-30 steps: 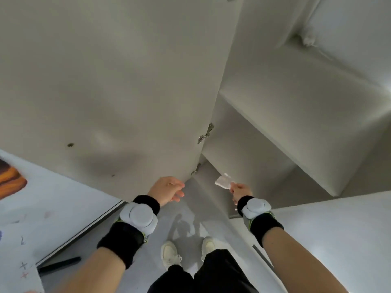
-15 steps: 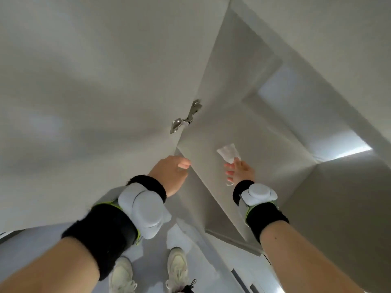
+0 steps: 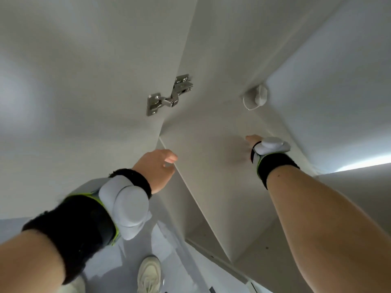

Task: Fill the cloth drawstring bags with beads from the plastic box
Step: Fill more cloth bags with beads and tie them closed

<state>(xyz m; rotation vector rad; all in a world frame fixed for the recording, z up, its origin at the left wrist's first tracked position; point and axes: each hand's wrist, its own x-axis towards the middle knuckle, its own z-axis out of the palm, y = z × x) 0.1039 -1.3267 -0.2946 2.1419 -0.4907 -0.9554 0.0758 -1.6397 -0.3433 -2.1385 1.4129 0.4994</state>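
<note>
**Reaching up into an open cupboard, no beads or bags in sight**

The person stands in front of a pale cupboard and looks upward. The metal hinge (image 3: pixel 170 94) serves here as the landmark. Left of the hinge stands the open door (image 3: pixel 84 81); right of it is the inside of the cupboard with a shelf (image 3: pixel 211 166) seen from below.

The left hand (image 3: pixel 155 169) is below the hinge, at the front edge of the shelf. Its fingers are loosely bent and touch or almost touch this edge; they hold nothing that I can see. Probably it steadies the body during the reach.

The right hand (image 3: pixel 252 139) is to the lower right of the hinge and goes up over the shelf. Only a small part of it shows above the wrist band (image 3: pixel 273 159), so I cannot tell how its grip is, or whether it holds something.

Right of the hinge, higher in the cupboard, sits a small round white fitting (image 3: pixel 256 97).

The cloth bags and the plastic box with beads are not visible. I judge the person is fetching or storing something for the task.
</note>
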